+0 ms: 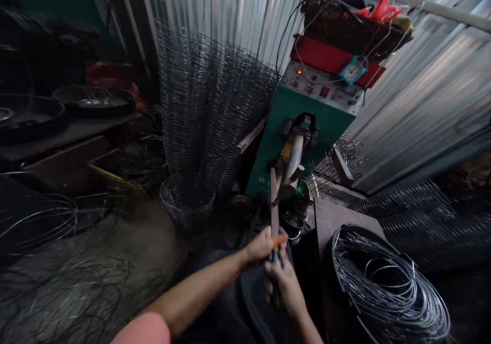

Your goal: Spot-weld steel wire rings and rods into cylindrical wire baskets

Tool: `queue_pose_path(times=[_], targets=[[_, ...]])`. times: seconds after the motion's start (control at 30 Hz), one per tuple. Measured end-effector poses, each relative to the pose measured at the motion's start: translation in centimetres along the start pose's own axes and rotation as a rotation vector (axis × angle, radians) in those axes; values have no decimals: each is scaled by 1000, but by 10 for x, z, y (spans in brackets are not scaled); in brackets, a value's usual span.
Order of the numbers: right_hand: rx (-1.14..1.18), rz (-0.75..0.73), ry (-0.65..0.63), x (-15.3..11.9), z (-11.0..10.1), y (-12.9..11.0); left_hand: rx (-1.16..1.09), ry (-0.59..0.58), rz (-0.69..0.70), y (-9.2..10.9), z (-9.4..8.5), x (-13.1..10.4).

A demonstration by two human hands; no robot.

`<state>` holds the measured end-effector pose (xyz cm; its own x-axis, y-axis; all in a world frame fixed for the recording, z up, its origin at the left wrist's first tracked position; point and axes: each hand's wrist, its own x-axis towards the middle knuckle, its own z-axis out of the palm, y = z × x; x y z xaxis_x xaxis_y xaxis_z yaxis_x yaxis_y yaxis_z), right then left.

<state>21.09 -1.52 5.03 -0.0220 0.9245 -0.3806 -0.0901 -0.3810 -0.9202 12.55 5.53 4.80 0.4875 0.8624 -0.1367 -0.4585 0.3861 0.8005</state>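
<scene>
Both of my hands are close together low in the middle of the head view. My left hand (261, 245) is closed around the end of a long flat bar (273, 200), near an orange piece (279, 239). Just below and to the right, my right hand (283, 277) wraps round a dark handle-like tool (275, 259), whose shape is partly hidden by the fingers. The bar points up and away, its far end beside the metal arm (295, 154) of a green machine (307, 108).
Tall stacks of wire baskets (184, 103) stand behind at left. A round container of wire rings (383, 277) sits at right. One wire basket (187, 200) is on the floor. Loose wires (76, 287) lie lower left. A teal clock (353, 71) hangs on the machine.
</scene>
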Motion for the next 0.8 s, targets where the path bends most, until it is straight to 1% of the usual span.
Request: queue_pose_path(times=[0.03, 0.07, 0.1, 0.13, 0.17, 0.23, 0.3, 0.33, 0.37, 0.43, 0.5, 0.53, 0.57, 0.63, 0.7, 0.73, 0.8], targets=[[-30, 10, -43, 12, 3, -11, 9, 8, 16, 10, -2, 11], [-56, -13, -47, 21, 6, -19, -4, 15, 33, 18, -4, 18], [-85, -36, -42, 26, 8, -22, -4, 8, 47, 23, -4, 22], [-102, -69, -17, 24, 8, -20, 4, 0, 54, 23, -3, 20], [-106, -95, 22, 18, 6, -14, 14, -14, 50, 19, -2, 13], [-73, -102, 104, -4, 0, 7, 16, -51, 5, 4, 3, -6], [-15, -55, 145, -16, -5, 21, -46, -95, -67, -7, 7, -17], [1, -32, 132, -15, -5, 21, -56, -97, -68, -8, 7, -15], [5, -14, 104, -9, -3, 16, -52, -90, -55, -4, 6, -8], [-20, -3, 37, 12, 4, -7, -23, -41, -4, 11, 2, 13], [-55, -31, 28, 26, 12, -27, -27, -5, 21, 24, -1, 29], [-62, -46, 31, 26, 15, -32, -30, -6, 23, 26, -2, 30], [-59, -51, 40, 22, 15, -32, -30, -24, 17, 24, -3, 26], [-31, -19, 37, 3, 13, -23, -43, -82, -8, 13, -2, 10], [0, 41, 1, -11, 12, -14, -91, -90, -31, 4, -1, -4], [5, 59, -26, -12, 12, -14, -87, -75, -29, 4, -2, -5], [-11, 49, -57, -1, 17, -22, -37, -16, -2, 12, -5, 3]])
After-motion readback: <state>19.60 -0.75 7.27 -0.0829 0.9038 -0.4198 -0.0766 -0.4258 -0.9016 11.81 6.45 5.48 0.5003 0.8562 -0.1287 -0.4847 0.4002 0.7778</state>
